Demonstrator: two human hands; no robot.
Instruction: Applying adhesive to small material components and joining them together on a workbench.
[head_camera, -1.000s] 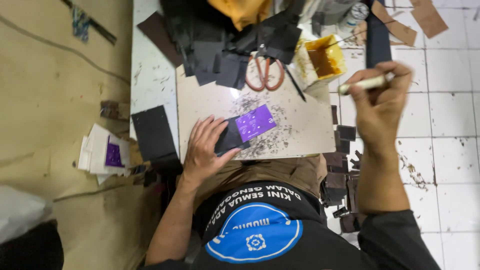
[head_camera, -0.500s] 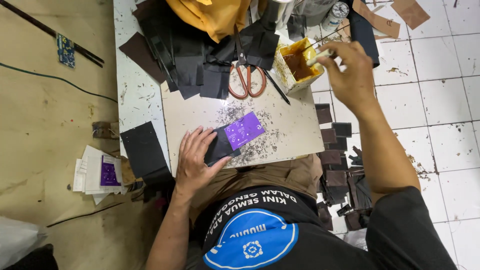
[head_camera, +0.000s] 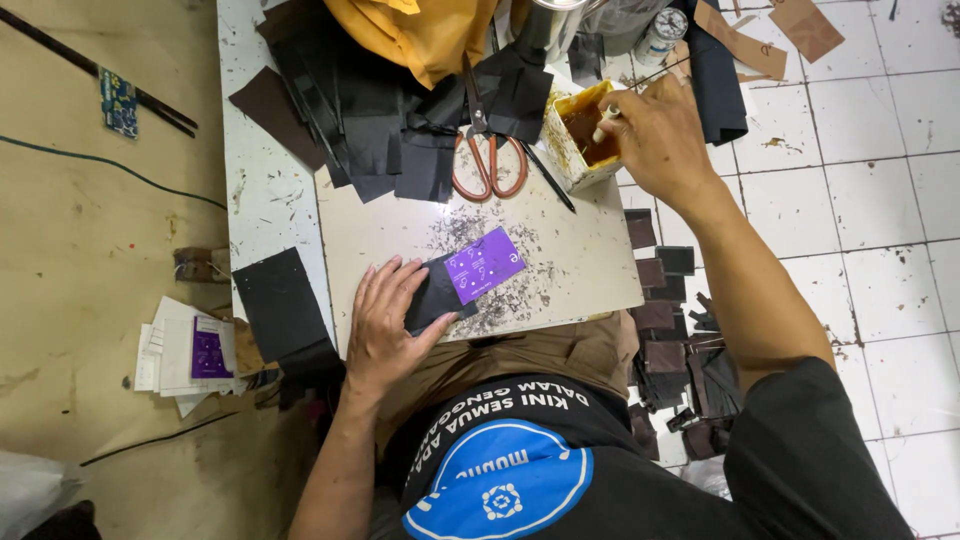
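The left hand (head_camera: 385, 325) lay flat, fingers together, pinning a black piece (head_camera: 432, 295) with a purple card (head_camera: 484, 264) at centre frame, while the right hand (head_camera: 655, 135) pinched a brush (head_camera: 607, 118) into the glue tub (head_camera: 580, 135) at upper right. The tub sat near the board's (head_camera: 560, 250) edge, so a careless pull might have tipped it, or drips might have marked the card. A second before, that hand had held the brush raised, clear of the tub.

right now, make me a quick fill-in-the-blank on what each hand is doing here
1. The left hand presses a black piece with a ____ card on it.
2. The right hand dips a white stick into the ____ square tub.
3. The orange-handled scissors lie ____.

Missing words: purple; yellow; shut
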